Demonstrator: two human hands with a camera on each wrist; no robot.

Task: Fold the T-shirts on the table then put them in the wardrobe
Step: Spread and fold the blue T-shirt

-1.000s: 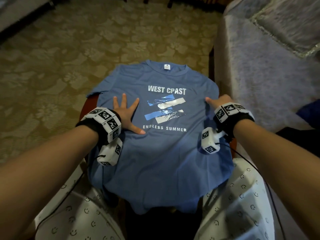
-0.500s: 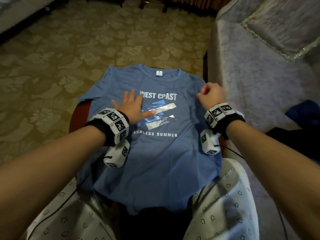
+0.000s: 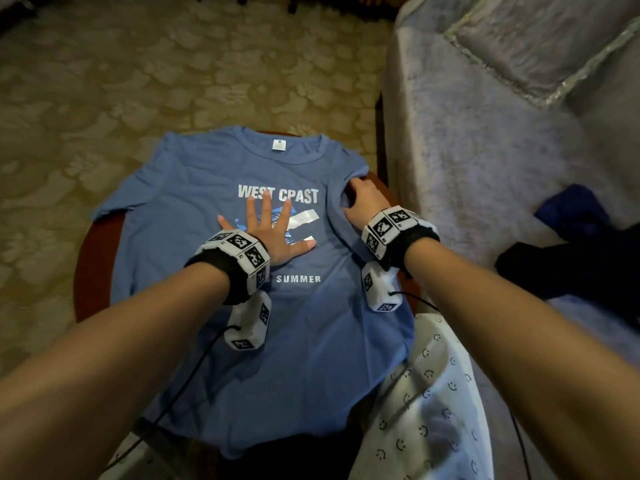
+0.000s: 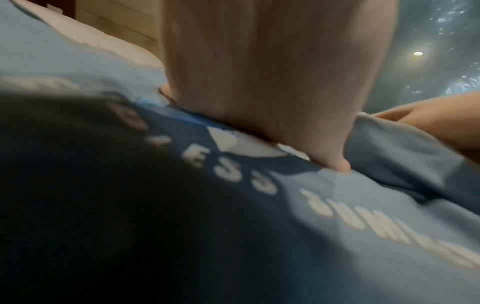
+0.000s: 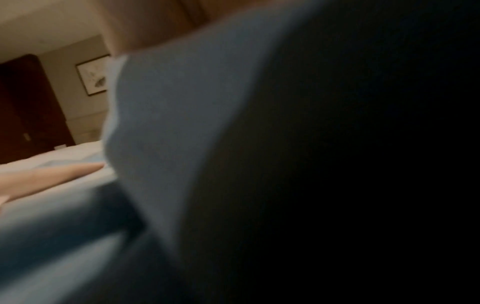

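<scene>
Blue T-shirt (image 3: 214, 174) lies face up and spread out on the small round table (image 3: 90, 258), with its bottom edge hanging off the near side. White words and stripes sit on its chest. The person's left hand (image 3: 273, 233) lies flat on the picture, fingers straight and spread wide, pressing the cloth down. The right hand (image 3: 363, 202) is curled around the cloth by the right sleeve and has bunched it up a little.

I think the shirt is light, soft and floppy. It will sag and wrinkle if lifted by one spot. It looks best to hold it at the sleeve edge and the side seam, and keep the flat hand on top so it does not slide off the smooth table.
</scene>
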